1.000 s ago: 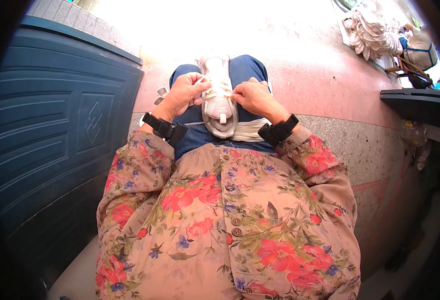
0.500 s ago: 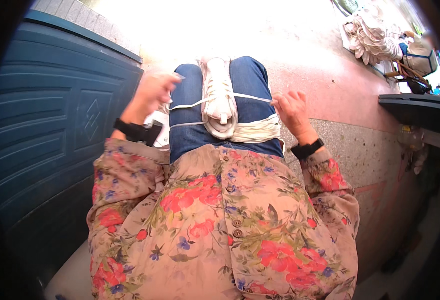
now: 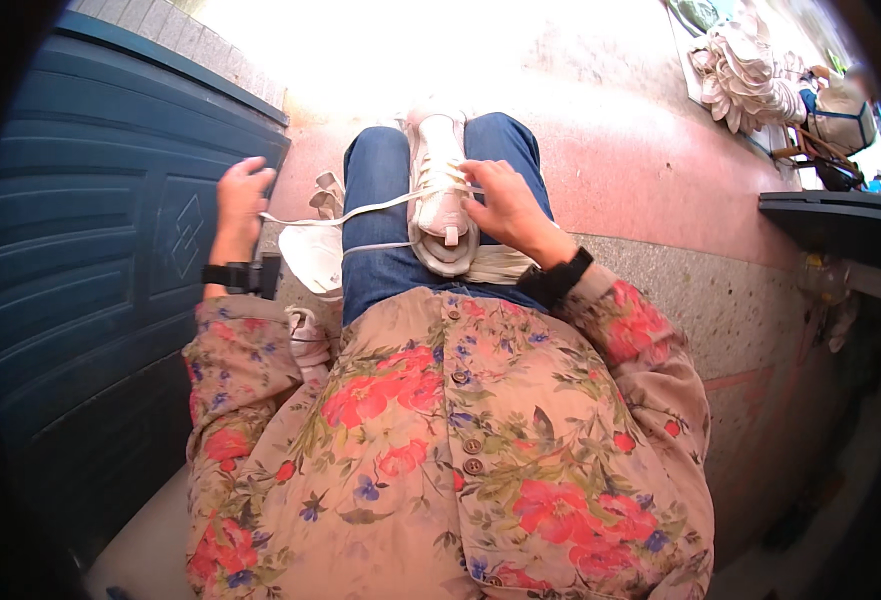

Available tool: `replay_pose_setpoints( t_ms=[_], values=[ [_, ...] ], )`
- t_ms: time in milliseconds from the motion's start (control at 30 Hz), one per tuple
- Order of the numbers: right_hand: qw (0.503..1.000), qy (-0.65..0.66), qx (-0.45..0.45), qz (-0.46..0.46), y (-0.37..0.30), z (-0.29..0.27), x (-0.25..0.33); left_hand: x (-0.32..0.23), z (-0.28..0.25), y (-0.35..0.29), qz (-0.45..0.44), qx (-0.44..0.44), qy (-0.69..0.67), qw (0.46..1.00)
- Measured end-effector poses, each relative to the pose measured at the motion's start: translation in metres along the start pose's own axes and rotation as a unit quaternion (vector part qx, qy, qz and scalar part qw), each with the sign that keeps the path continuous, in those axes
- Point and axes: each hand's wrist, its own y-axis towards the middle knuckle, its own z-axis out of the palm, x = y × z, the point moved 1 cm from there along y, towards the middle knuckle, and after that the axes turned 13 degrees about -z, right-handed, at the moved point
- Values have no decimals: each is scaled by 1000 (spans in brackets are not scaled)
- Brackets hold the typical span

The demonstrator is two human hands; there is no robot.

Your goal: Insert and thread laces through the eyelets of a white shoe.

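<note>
A white lace-up shoe (image 3: 440,140) lies between my thighs, its opening toward me and its tongue raised. My left hand (image 3: 243,200) is out beside the blue door, fingers curled around a white shoelace (image 3: 360,210). That lace runs across my left thigh to the shoe's eyelets. My right hand (image 3: 508,205) is bent over the right edge of the shoe, thumb and fingertips at the lacing. A strand of lace passes between them. Below this hand, a bundle of white laces (image 3: 495,265) rests on my right thigh, partly hidden by my wrist.
More white shoes or shoe pieces (image 3: 312,255) lie left of my lap, one shoe (image 3: 308,340) by my left elbow. A blue panelled door (image 3: 110,200) stands at the left. A heap of white shoe parts (image 3: 740,75) and a dark ledge (image 3: 825,205) are at the right.
My right hand has come in from the right to the shoe's edge. My left hand has swung outward to the left and slightly down, drawing out a longer stretch of lace.
</note>
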Motion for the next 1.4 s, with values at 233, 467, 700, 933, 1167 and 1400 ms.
replay_pose_setpoints(
  t_ms=[233,467,700,933,1167,1400],
  values=[
    [998,19,49,-19,19,5,10,16,101,-78,223,98,189,951],
    [991,105,76,18,25,9,-9,19,130,-95,337,62,417,842],
    [964,173,203,14,35,0,-21,18,132,-85,422,67,378,821],
    [947,280,154,47,29,4,-28,11,137,-73,290,134,305,897],
    [946,232,210,82,46,8,-27,5,136,-61,-231,301,64,923],
    [959,168,140,182,12,-35,-22,10,58,-12,-281,296,37,912]
  ],
)
